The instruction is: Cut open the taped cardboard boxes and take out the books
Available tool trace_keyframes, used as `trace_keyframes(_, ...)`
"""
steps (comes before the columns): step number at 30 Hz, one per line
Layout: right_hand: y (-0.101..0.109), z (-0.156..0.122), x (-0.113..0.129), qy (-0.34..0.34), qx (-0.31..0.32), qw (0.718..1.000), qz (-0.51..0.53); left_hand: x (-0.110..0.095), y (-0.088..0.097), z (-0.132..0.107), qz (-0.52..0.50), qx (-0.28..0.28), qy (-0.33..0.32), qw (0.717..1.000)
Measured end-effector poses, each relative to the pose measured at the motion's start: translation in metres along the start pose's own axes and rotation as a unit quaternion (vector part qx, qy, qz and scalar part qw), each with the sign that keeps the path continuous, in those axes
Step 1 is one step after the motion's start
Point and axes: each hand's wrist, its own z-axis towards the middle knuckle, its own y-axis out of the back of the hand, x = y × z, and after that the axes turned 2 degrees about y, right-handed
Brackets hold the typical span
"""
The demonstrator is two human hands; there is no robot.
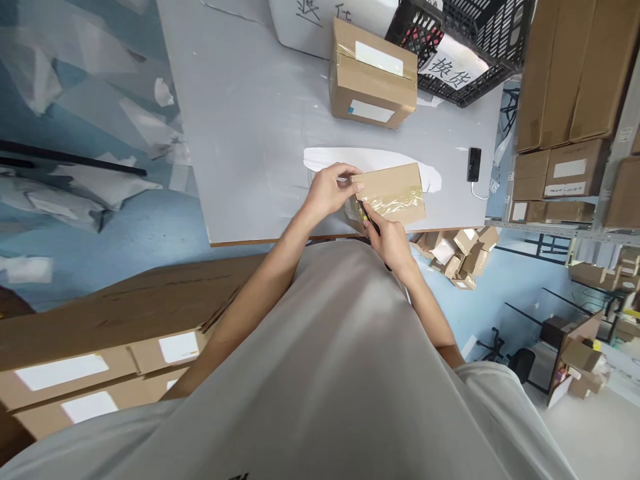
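A small taped cardboard box lies near the front edge of the grey table, shiny tape across its top. My left hand grips the box at its far left corner, thumb on top, fingers curled over. In my right hand is a yellow and black utility knife, held against the left end of the box. Its blade is too small to make out. Under and behind the box stretches a white patch on the tabletop.
A larger taped carton stands farther back, beside a black plastic crate and a white bin. A phone on a cable lies at the right. Stacked cartons flank me on the left; small boxes are heaped beyond the table edge.
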Motion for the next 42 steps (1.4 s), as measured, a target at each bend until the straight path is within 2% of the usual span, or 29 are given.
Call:
trace_keyframes(13,0.003,0.002,0.033,-0.053,0.065,0.987,-0.133,-0.003,-0.001,-0.002,-0.004,0.002,0.005,1.000)
trace_keyframes(17,0.001,0.011,0.039,-0.044,0.068,0.985,-0.152,-0.004,-0.001,-0.005,-0.008,-0.001,0.009,1.000)
trace_keyframes(21,0.013,0.013,0.051,-0.060,0.105,0.977,-0.174,-0.008,-0.001,-0.006,-0.005,-0.008,0.010,1.000)
trace_keyframes(25,0.032,-0.001,0.061,-0.099,0.167,0.963,-0.186,-0.012,-0.003,-0.007,0.005,-0.020,0.020,1.000)
trace_keyframes(27,0.035,-0.005,0.061,-0.105,0.186,0.960,-0.181,-0.013,-0.003,-0.007,0.006,-0.022,0.022,1.000)
trace_keyframes(33,0.021,-0.004,0.057,-0.086,0.172,0.968,-0.164,-0.010,0.001,-0.008,-0.001,-0.021,0.026,0.999)
trace_keyframes(36,0.021,-0.018,0.048,-0.085,0.183,0.968,-0.150,-0.009,0.001,-0.008,-0.004,-0.021,0.030,0.999)
trace_keyframes(38,0.025,-0.030,0.030,-0.073,0.165,0.977,-0.110,-0.008,0.000,-0.008,-0.006,-0.025,0.028,0.999)
trace_keyframes(40,0.031,-0.036,-0.001,-0.065,0.087,0.993,-0.044,-0.008,0.000,-0.009,-0.004,-0.027,0.027,0.999)
trace_keyframes(42,0.035,-0.033,-0.041,-0.077,-0.036,0.996,0.020,-0.010,0.000,-0.010,0.002,-0.030,0.033,0.999)
